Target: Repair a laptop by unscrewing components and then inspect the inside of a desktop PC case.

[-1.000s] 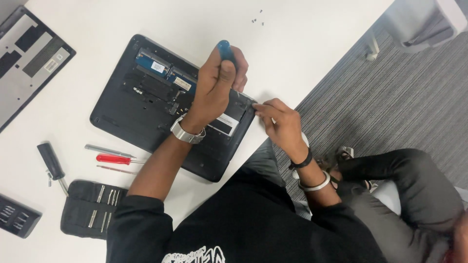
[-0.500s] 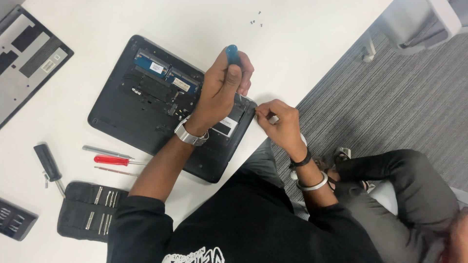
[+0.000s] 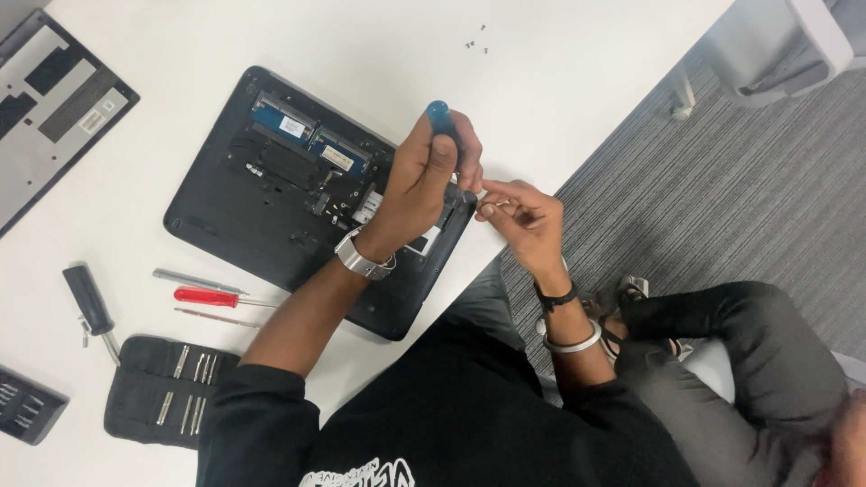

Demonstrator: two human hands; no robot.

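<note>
A: Laptop (image 3: 271, 194), black, lies bottom-up on the white table (image 3: 559, 81) with its base cover (image 3: 54, 108) already off and parked well to the left of it. The circuit boards and 2 blue memory sticks (image 3: 311, 140) show inside.

B: And the hands?

A: The left hand (image 3: 419, 185) is wrapped around a blue-handled screwdriver (image 3: 440, 115), held upright over the laptop's right corner, fingers closed on the handle. The right hand (image 3: 523, 216) sits just beside that same corner, thumb and fingertips pinched together on something very small. It could be a screw, but it is too small to tell.

B: How far along does it look?

A: I judge it partway. The cover is off and a few tiny screws (image 3: 476, 38) lie well above the laptop near the table's far edge. The boards, memory and other inner parts are all still seated, so most of the inside work looks undone.

B: Other tools?

A: Below the laptop's left end lie a red-handled screwdriver (image 3: 203, 296), a grey one (image 3: 194, 280) and a thin rod. Further left is a black-handled driver (image 3: 88, 302), and below those an open black bit pouch (image 3: 167, 392).
</note>
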